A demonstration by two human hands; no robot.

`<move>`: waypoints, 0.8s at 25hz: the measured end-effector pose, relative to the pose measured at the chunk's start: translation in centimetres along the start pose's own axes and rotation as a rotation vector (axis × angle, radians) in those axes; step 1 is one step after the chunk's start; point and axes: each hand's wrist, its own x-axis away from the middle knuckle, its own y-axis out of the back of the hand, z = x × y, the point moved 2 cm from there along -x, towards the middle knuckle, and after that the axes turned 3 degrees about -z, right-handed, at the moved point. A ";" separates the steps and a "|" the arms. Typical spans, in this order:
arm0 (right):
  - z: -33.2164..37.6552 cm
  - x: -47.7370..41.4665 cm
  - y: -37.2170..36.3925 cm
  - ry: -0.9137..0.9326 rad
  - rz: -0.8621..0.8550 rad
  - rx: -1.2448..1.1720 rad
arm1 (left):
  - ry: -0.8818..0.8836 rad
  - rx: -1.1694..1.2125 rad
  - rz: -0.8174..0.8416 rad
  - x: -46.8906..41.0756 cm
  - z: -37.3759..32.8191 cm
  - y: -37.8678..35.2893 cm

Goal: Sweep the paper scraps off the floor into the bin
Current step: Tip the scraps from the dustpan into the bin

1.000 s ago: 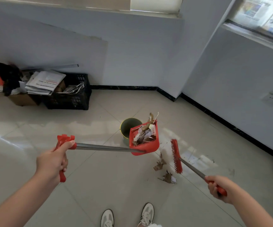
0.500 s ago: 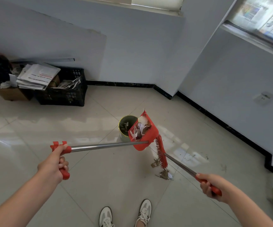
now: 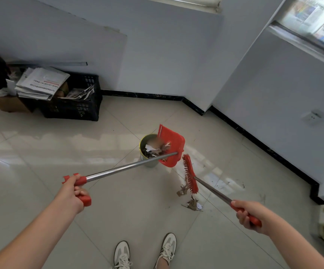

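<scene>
Black plastic crate [image 3: 73,105] against the far wall, stacked newspapers [image 3: 40,84] lying across its top. Cardboard box [image 3: 7,103] just beside it on the left. White sneakers [image 3: 143,251] at the bottom edge. Wall socket [image 3: 312,117] on the right wall.

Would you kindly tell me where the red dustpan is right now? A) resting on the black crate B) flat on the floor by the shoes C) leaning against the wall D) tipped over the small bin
D: the red dustpan is held tilted above the small bin, with scraps spilling in.
</scene>
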 end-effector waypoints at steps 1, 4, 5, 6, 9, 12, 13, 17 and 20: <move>0.2 -0.1 0.1 0.000 -0.002 -0.006 | 0.014 0.028 -0.008 -0.2 0.6 0.1; 0.7 -0.5 0.5 0.004 -0.002 -0.008 | 0.083 0.127 -0.033 -1.1 2.0 0.5; 0.9 -0.6 0.5 0.002 -0.002 -0.003 | 0.102 0.156 -0.035 -1.5 2.4 0.7; 1.0 -0.7 0.5 0.000 -0.001 0.000 | 0.121 0.179 -0.028 -1.7 2.7 0.7; 1.3 -0.8 0.3 -0.001 0.006 -0.007 | 0.173 0.170 0.038 -1.9 4.7 1.1; 1.4 -0.5 0.1 0.006 0.018 -0.025 | 0.174 0.201 0.053 -0.7 8.4 2.0; 1.4 -0.5 0.1 0.005 0.021 -0.042 | 0.181 0.208 0.062 -0.1 9.7 2.3; 1.5 -0.3 0.3 0.017 0.014 -0.095 | 0.160 0.186 0.108 1.8 12.2 3.7; 1.3 -0.3 0.2 0.045 -0.002 -0.129 | 0.126 0.178 0.138 2.6 12.7 4.0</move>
